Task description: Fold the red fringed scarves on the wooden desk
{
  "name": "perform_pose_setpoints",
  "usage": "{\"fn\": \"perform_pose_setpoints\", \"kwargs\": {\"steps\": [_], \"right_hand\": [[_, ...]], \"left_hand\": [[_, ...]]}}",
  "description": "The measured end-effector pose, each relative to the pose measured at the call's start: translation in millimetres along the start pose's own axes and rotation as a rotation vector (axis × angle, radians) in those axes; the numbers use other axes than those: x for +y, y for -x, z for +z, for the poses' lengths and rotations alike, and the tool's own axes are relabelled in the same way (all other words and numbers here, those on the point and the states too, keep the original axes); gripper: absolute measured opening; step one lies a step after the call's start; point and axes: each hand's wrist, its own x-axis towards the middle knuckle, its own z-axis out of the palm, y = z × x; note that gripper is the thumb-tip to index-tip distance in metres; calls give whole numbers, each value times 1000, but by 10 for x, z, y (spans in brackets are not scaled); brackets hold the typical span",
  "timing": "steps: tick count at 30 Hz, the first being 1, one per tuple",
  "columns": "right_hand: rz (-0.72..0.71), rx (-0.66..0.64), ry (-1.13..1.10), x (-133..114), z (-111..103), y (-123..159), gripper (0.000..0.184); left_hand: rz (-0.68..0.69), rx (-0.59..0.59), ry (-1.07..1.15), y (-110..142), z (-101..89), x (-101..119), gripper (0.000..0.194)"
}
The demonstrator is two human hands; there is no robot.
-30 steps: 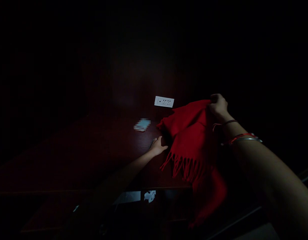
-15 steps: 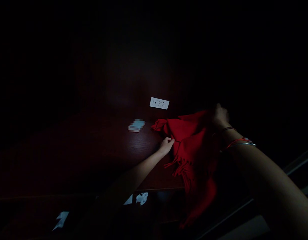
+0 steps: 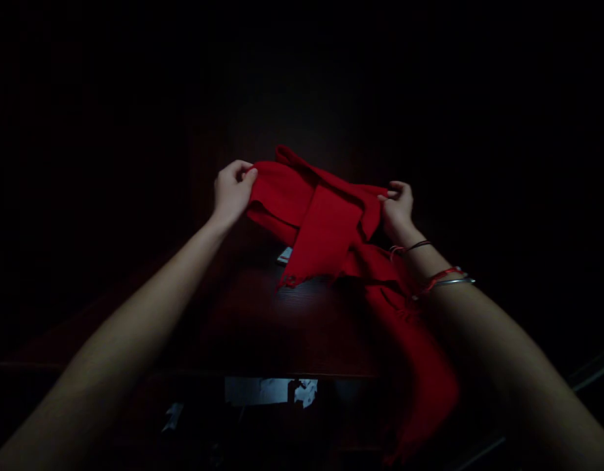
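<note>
Darkness fills most of my view, with a dim reddish desk running across the middle toward 6 o'clock and pale papers below its front edge. The red scarf hangs at the centre, creased and partly folded over itself; one long end trails away to 5 o'clock, past the desk edge.

What I notice most is the left hand. Half a second ago it was low at the scarf's near side, by the desktop; now it is up at 10 o'clock, thumb and fingers pinched on a corner of the cloth. The right hand, between 2 and 3 o'clock, grips the opposite side, its fingers closed on the red edge; a silver bangle circles the forearm below it.

So I now have the cloth slung between two well-separated grips, where the left side had been lying loose. I judge that gives better control of the upper edge, though the middle flap still droops untidily. It also hides the wall socket and all but a sliver of the light blurred item near the centre. Whether the flap's lowest corner touches the desktop, I cannot tell.
</note>
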Motion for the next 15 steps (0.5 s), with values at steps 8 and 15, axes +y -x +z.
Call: {"fn": "perform_pose_setpoints", "kwargs": {"steps": [8, 15], "right_hand": [[221, -484, 37, 388, 1131, 1637, 41], [225, -548, 78, 717, 1058, 1666, 45]], "left_hand": [[-310, -964, -821, 1030, -622, -991, 22], [-330, -1013, -733, 1389, -450, -1048, 86]]}}
